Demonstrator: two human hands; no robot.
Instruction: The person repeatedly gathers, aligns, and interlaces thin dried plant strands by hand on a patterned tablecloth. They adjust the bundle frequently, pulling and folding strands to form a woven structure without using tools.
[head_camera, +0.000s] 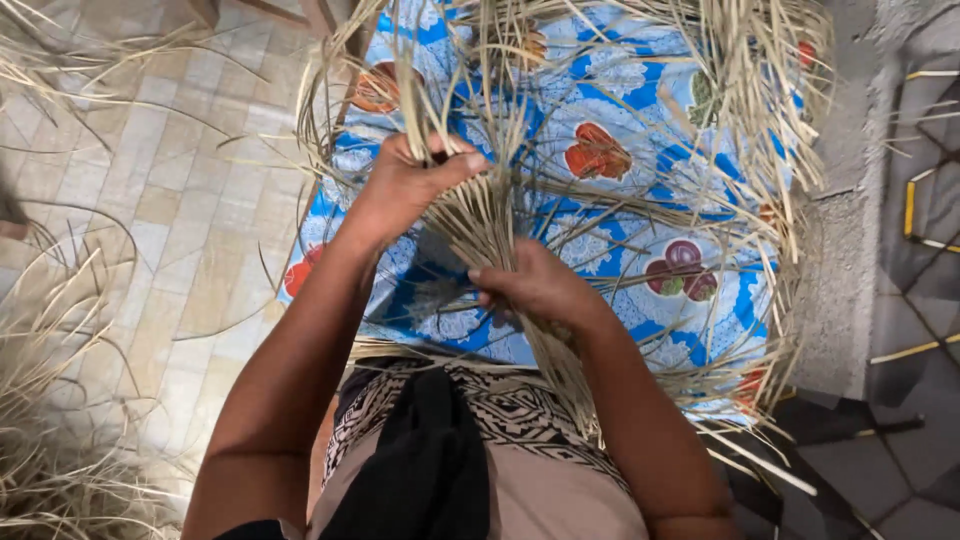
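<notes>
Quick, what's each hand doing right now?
Left hand: closed around the bundle of dried straw strips, upper part.
Right hand: closed on the same bundle, lower down.

Bundle of dried palm strips (480, 215): pale straw colour, long, flat, narrow. Gathered tight at the middle where the left hand (405, 185) grips the upper part and the right hand (535, 290) clasps lower down. Above the grip the strips fan out loosely, bent and tangled; below, they run straight toward the lap, ends splayed.
</notes>
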